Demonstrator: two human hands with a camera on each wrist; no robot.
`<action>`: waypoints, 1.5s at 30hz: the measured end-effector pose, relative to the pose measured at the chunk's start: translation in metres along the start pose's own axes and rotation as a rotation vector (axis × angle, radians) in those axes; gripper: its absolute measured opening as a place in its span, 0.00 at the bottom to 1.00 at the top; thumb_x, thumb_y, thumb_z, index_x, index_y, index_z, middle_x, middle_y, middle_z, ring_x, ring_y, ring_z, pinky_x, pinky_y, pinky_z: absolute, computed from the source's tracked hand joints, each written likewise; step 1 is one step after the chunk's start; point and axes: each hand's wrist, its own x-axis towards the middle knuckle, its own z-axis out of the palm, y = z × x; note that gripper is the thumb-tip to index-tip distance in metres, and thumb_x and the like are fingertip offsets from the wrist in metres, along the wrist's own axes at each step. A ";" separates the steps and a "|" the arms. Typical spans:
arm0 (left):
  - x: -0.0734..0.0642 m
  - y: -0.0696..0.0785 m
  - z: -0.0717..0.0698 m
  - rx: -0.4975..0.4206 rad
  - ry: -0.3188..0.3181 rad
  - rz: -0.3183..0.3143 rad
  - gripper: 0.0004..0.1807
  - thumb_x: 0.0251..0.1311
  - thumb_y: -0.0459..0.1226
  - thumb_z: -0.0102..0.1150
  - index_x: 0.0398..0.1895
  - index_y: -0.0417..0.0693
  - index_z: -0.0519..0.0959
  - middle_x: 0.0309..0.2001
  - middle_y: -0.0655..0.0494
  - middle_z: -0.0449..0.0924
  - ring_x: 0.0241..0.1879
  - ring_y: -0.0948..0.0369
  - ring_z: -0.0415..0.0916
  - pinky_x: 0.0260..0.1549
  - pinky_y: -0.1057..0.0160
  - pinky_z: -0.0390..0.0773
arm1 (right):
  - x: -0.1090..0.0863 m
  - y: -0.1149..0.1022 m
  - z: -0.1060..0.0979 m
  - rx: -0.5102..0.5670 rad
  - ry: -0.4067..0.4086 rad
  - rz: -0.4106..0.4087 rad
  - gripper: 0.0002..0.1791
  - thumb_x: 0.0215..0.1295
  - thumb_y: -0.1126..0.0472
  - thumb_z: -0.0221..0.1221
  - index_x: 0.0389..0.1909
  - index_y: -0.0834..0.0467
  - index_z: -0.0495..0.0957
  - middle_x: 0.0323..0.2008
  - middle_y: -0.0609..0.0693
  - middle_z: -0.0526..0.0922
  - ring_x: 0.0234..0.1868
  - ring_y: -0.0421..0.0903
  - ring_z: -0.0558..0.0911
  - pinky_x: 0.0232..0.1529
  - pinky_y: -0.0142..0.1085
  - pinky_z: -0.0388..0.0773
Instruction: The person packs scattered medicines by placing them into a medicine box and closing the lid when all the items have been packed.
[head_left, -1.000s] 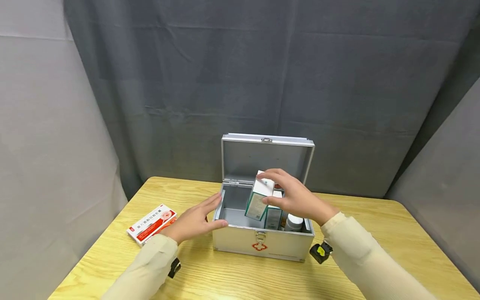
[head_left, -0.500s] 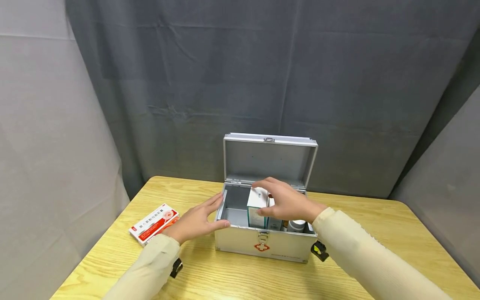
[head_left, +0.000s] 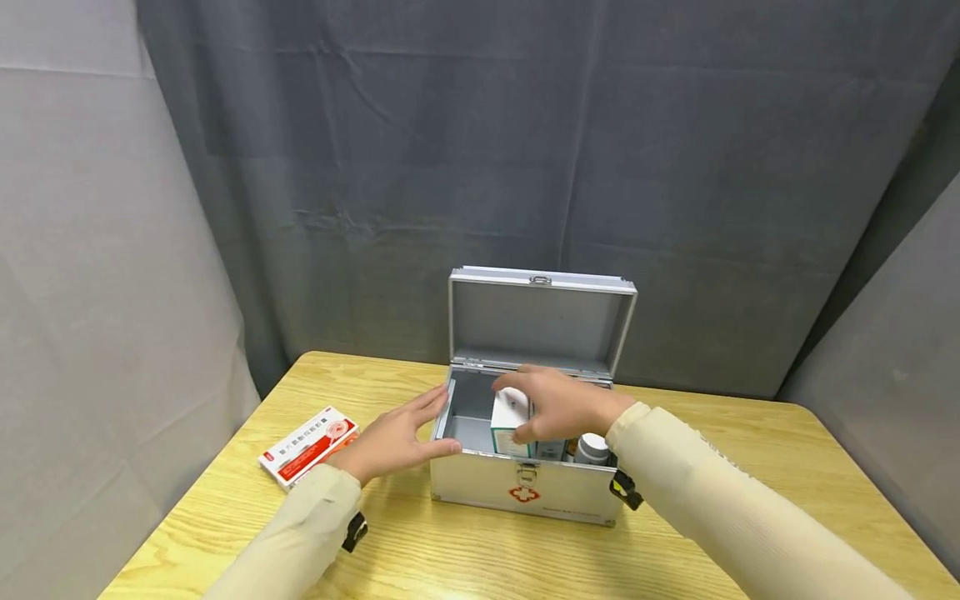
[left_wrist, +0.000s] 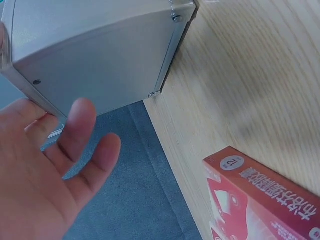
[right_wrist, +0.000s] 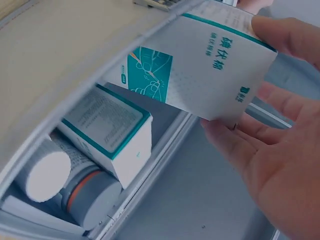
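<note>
A silver first-aid case (head_left: 483, 479) with a red cross stands on the table, its lid raised. My right hand (head_left: 558, 406) grips a white and teal swab carton (right_wrist: 200, 65) between thumb and fingers, upright and partly below the rim on the case's inside. Beside it is a second white and teal carton (right_wrist: 132, 155). A white-capped bottle (head_left: 592, 450) and a grey-capped bottle (right_wrist: 95, 200) stand at the right end. My left hand (head_left: 393, 439) has its fingers extended at the case's left wall (left_wrist: 110, 65), fingertips at the top edge.
Left of the case, a red and white capsule box (head_left: 309, 446) lies on the wooden table (head_left: 420, 550), with an orange-red medicine box (left_wrist: 265, 200) partly behind my left hand. A grey curtain (head_left: 390, 183) hangs behind the table.
My right hand has lowered the carton into the case, and it went from tilted to upright beside the other carton. My left hand stays at the case's left side.
</note>
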 end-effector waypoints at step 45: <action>-0.003 0.004 0.003 -0.030 0.008 0.000 0.48 0.58 0.66 0.58 0.78 0.59 0.57 0.80 0.68 0.48 0.75 0.49 0.59 0.70 0.41 0.64 | -0.044 0.046 0.026 -0.091 0.155 -0.102 0.30 0.44 0.64 0.64 0.56 0.57 0.79 0.53 0.54 0.80 0.42 0.43 0.78 0.48 0.44 0.78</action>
